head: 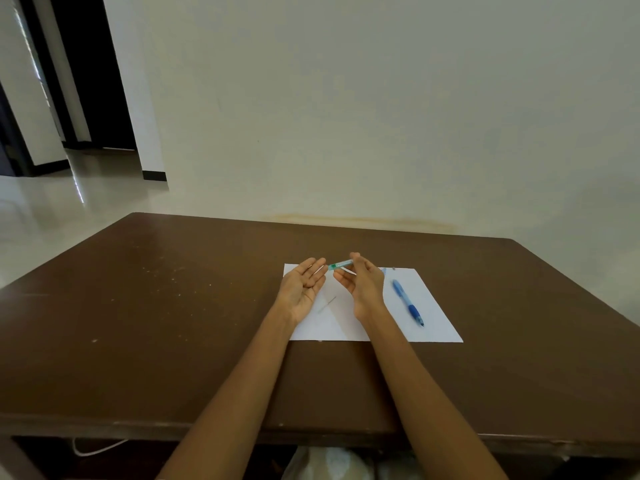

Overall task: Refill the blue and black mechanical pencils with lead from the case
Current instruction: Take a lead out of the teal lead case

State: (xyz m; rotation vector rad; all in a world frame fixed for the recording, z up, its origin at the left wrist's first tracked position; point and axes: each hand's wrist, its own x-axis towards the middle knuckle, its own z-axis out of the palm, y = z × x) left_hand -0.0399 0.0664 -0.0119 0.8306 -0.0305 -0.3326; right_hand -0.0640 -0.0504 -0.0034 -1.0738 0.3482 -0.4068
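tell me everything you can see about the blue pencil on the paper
The blue mechanical pencil lies flat on the white paper, to the right of the right hand, untouched by either hand. Its barrel looks like glossy blue plastic, with a darker blue grip section near the tip. It lies diagonally, tip toward the person and slightly right, the other end pointing away toward the wall. Whether its cap is on is too small to tell.

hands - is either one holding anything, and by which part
The right hand pinches the lead case by its far end; the left hand lies open, palm up, holding nothing.
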